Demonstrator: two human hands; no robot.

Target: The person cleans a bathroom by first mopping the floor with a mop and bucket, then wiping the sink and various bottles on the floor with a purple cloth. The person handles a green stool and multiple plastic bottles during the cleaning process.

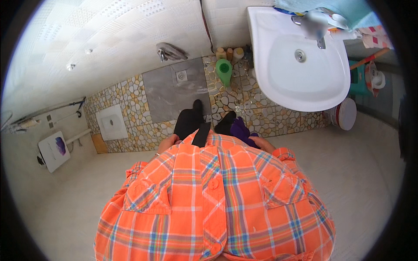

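My left hand [168,143] is beside the hem of the orange plaid shirt [199,202], against my black-trousered leg [188,122]; its fingers are mostly hidden. On the other side, my right hand [263,144] grips a bunched purple cloth [241,129] that hangs by my leg. A black strap [202,133] lies over the shirt front. Both feet stand on the floor, one on a grey floor panel [163,98], the other on pebble-patterned tiles [267,120].
Front right is a white washbasin [281,81], with a white bucket [346,114] beneath its edge. A green bottle [224,70] and smaller bottles stand by the wall, near a floor drain [182,76]. At left are a squat toilet [112,122] and a white cistern [54,151].
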